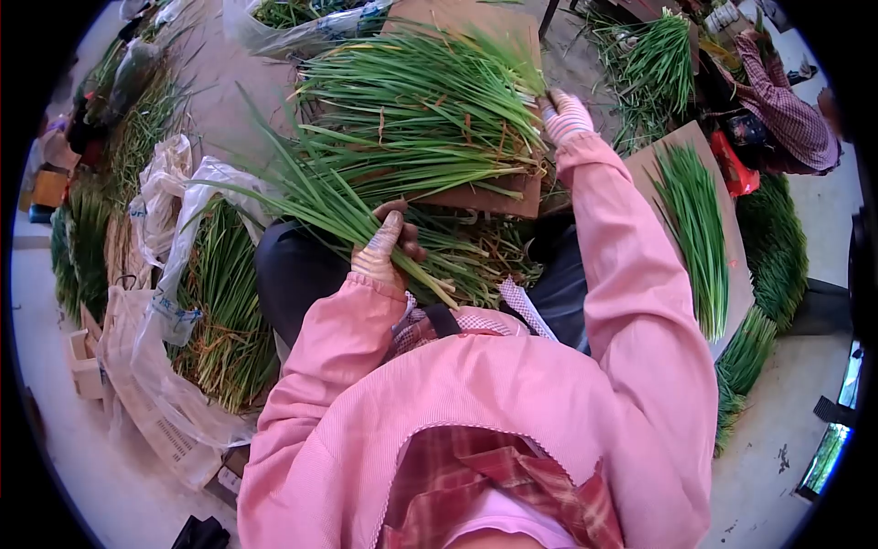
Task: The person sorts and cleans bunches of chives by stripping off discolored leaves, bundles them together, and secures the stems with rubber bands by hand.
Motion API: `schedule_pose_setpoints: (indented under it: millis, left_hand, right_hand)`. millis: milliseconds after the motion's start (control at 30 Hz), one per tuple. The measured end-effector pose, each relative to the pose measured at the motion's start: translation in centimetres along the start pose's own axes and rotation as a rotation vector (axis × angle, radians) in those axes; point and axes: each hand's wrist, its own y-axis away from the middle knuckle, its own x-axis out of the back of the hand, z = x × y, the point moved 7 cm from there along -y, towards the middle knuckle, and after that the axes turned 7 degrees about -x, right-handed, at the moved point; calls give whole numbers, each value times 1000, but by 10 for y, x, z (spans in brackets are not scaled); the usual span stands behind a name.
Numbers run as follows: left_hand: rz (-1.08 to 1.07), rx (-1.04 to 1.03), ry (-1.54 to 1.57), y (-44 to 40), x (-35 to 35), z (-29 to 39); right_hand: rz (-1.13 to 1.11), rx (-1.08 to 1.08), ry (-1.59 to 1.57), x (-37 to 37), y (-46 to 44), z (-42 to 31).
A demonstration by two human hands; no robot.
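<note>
My left hand [388, 245] is closed around a bunch of green chives [315, 197], the leaves pointing up and left and the pale stem ends toward my lap. A wide pile of chives [412, 110] lies on a cardboard sheet [508, 27] in front of me. At the pile's right edge, my right hand [564, 117] has its fingers closed on the stem ends of some chives; its fingertips are partly hidden. Both hands have pale wrappings on the fingers. Loose chives and brownish scraps [480, 242] lie between my knees, below the pile.
To my right, a neat chive bundle [692, 229] rests on a board [736, 274], with more bundles [773, 242] beyond. At left, a plastic bag [169, 293] surrounds more chives [229, 311]. Another person [782, 110] sits at upper right near a chive heap [663, 64].
</note>
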Motion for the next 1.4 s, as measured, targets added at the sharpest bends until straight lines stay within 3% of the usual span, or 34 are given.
schedule_pose_setpoints:
  millis: [67,267,333,400,467,533,600,733,867,1000,1067,1267,1400]
  left_hand:
    - [4,-8,-8,0,0,1]
    - [42,18,-13,1,2,2]
    - [46,30,5,0,1,-1]
    - [29,42,21,-3,0,-5]
    - [13,18,12,-1,-5,-5]
    - [60,41,-28,2,-9,-7]
    - [14,50,-12,-3,-6,-19]
    - [20,113,-208,-3,-1,-40]
    - [-139,165,-425,-15,-6,-49]
    - [-18,164,-257,-18,4,-53]
    - [-17,161,-261,-14,5,-52]
    - [-17,162,-268,-5,1,-52]
    - [28,67,-219,-8,7,-43]
  right_hand:
    - [-178,-28,30,-28,-1,4]
    - [-341,46,187,-20,0,-9]
    - [-269,75,106,1,-4,-16]
    - [-132,31,-197,26,-6,-18]
    - [-362,-342,-840,16,14,-7]
    - [-614,-500,-811,-1,59,-16]
    - [-735,-509,-865,-22,109,-26]
    - [-624,-381,-1043,-36,177,-60]
    - [-721,-292,-989,-43,223,-81]
    - [-767,-147,-896,-33,242,-94]
    - [-904,-301,-1145,-37,247,-93]
    - [-795,-394,-1399,-52,225,-100]
    - [-644,-639,-1697,-57,224,-97]
